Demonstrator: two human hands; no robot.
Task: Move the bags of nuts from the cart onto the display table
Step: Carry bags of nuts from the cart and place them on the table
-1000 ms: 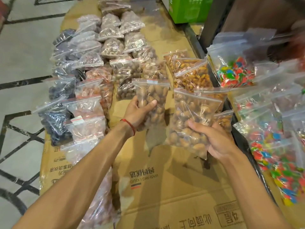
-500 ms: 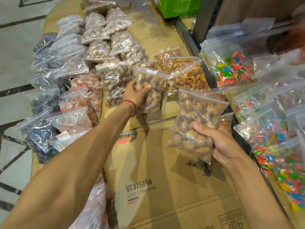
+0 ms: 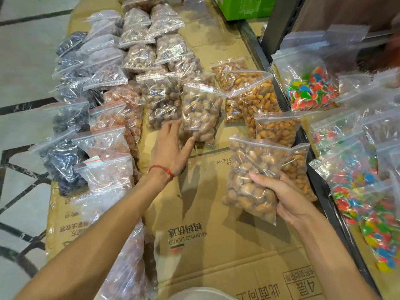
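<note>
A clear zip bag of light brown nuts is held upright in my right hand, just above the cardboard-covered display table. A second bag of the same nuts lies on the table, leaning on the row behind it. My left hand rests flat at that bag's lower left corner, fingers spread and thumb touching its bottom edge. Bags of orange-brown almonds lie just right of it.
Rows of bagged dark dried fruit, reddish fruit and brown nuts fill the table's left and far side. The black-framed cart on the right holds bags of coloured candy. A green box stands at the far end.
My left hand moved forward and laid its bag of nuts down on the table, then loosened its fingers. My right hand kept its bag and stayed near the cart's edge.
</note>
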